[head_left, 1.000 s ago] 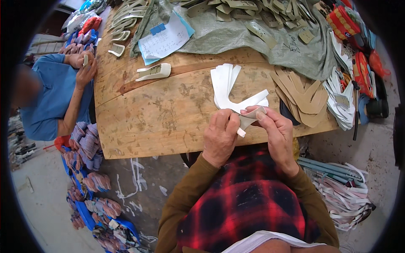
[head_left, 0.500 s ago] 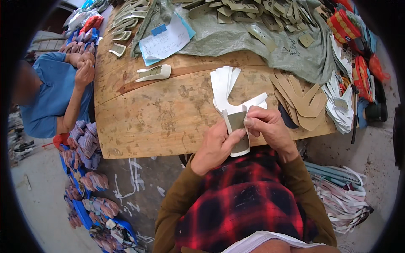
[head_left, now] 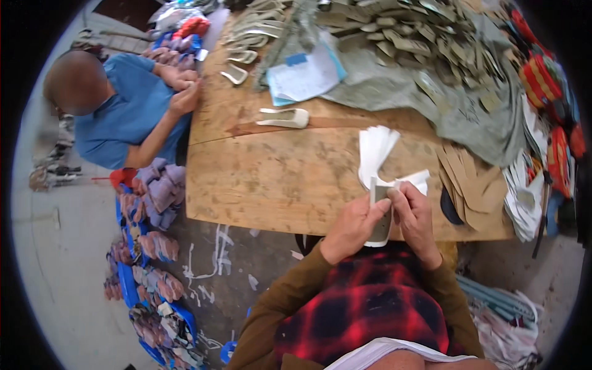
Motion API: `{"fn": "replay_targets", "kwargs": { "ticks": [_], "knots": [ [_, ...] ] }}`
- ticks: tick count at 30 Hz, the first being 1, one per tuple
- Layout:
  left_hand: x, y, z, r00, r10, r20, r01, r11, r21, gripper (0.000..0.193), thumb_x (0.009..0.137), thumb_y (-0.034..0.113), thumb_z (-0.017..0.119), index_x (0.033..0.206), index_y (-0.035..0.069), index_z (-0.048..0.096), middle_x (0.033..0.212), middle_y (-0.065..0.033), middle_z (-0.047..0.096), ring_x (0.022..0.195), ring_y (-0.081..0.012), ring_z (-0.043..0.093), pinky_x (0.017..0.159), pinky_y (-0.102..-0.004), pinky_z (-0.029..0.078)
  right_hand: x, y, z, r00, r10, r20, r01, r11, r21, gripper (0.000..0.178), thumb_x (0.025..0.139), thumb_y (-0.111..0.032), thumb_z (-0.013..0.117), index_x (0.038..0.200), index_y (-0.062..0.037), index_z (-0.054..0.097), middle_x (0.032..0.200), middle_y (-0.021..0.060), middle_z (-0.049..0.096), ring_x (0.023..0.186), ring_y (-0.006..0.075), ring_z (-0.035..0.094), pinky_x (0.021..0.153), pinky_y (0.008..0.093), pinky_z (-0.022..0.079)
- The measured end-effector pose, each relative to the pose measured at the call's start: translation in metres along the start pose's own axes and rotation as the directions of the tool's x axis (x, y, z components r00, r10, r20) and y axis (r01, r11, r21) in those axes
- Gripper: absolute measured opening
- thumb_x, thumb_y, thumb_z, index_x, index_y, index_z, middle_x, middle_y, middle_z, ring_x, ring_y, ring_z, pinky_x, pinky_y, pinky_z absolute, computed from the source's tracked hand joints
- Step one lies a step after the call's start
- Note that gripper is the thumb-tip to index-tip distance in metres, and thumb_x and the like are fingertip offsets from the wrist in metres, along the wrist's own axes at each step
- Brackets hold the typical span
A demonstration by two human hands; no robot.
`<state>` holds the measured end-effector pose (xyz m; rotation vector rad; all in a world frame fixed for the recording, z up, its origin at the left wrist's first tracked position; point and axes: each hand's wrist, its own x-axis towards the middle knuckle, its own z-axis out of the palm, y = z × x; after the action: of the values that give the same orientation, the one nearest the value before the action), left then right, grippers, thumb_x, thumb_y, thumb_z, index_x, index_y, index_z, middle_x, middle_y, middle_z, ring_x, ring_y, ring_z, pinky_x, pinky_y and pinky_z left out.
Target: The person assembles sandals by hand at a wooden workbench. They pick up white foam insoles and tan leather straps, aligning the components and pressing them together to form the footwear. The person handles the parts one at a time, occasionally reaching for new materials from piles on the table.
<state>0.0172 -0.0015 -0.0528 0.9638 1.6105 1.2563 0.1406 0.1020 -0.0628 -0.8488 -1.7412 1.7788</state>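
Note:
Between both hands, above the table's near edge, is an olive-green insole piece (head_left: 380,232) with a white strip along its rim. My left hand (head_left: 349,227) is closed around its left side, thumb lying on the green face. My right hand (head_left: 415,213) pinches the right edge near the upper end, partly hiding it. Just beyond my fingers lies a stack of white U-shaped strips (head_left: 377,149), fanned out on the wooden table (head_left: 265,185). A white-rimmed insole piece (head_left: 290,118) rests farther left on the wood.
Olive pieces (head_left: 401,37) are heaped on a grey-green sheet (head_left: 493,132) at the back. Paper sheets (head_left: 305,79) lie beside a row of rimmed pieces (head_left: 253,38). Brown curved sheets (head_left: 472,185) sit right. A person in a blue shirt (head_left: 139,102) is at left.
The view has swung, so the table and its contents appear farther right. The insole piece looks narrower, turned more edge-on, and my hands are closer together on it.

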Motion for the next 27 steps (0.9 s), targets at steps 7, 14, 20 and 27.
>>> {"fn": "replay_targets", "kwargs": {
  "ticks": [7, 14, 20, 27],
  "knots": [
    [0.016, -0.02, -0.072, 0.923, 0.232, -0.306, -0.022, 0.828, 0.56, 0.028, 0.099, 0.028, 0.051, 0.088, 0.004, 0.06, 0.076, -0.017, 0.057, 0.075, -0.0333, 0.054, 0.067, -0.0455, 0.042, -0.002, -0.008, -0.012, 0.994, 0.103, 0.028, -0.106, 0.988, 0.112, 0.018, 0.099, -0.018, 0.056, 0.107, -0.004, 0.062, 0.085, 0.0002, 0.061, 0.073, 0.0063, 0.056, 0.06, 0.0206, 0.046],
    [0.035, -0.055, -0.182, 0.666, 0.31, -0.678, 0.042, 0.893, 0.449, 0.047, 0.104, 0.032, 0.042, 0.134, -0.004, 0.046, 0.136, -0.0225, 0.047, 0.122, -0.0312, 0.047, 0.105, -0.0397, 0.038, -0.027, 0.025, -0.062, 0.962, -0.186, -0.199, 0.14, 0.965, -0.221, 0.015, 0.096, -0.015, 0.058, 0.093, -0.002, 0.064, 0.075, 0.0059, 0.062, 0.065, 0.0143, 0.061, 0.058, 0.0282, 0.047],
    [0.035, -0.086, -0.087, 0.798, 0.595, -0.096, -0.084, 0.267, 0.96, 0.055, 0.097, 0.035, 0.057, 0.134, -0.004, 0.046, 0.145, -0.0284, 0.037, 0.134, -0.0426, 0.036, 0.111, -0.0503, 0.029, -0.074, 0.069, -0.098, 0.762, -0.527, -0.376, 0.25, 0.775, -0.58, 0.008, 0.086, -0.013, 0.066, 0.085, -0.0045, 0.065, 0.073, 0.0101, 0.062, 0.063, 0.0282, 0.062, 0.055, 0.0341, 0.048],
    [0.029, -0.071, -0.061, 0.844, 0.523, -0.114, -0.046, 0.283, 0.958, 0.051, 0.097, 0.036, 0.056, 0.132, -0.001, 0.05, 0.147, -0.0287, 0.033, 0.135, -0.044, 0.033, 0.112, -0.0531, 0.025, -0.059, 0.083, -0.076, 0.699, -0.666, -0.259, 0.254, 0.57, -0.781, 0.019, 0.087, -0.022, 0.066, 0.075, -0.0096, 0.058, 0.069, 0.0055, 0.056, 0.058, 0.0239, 0.058, 0.052, 0.0358, 0.046]
  ]
}}
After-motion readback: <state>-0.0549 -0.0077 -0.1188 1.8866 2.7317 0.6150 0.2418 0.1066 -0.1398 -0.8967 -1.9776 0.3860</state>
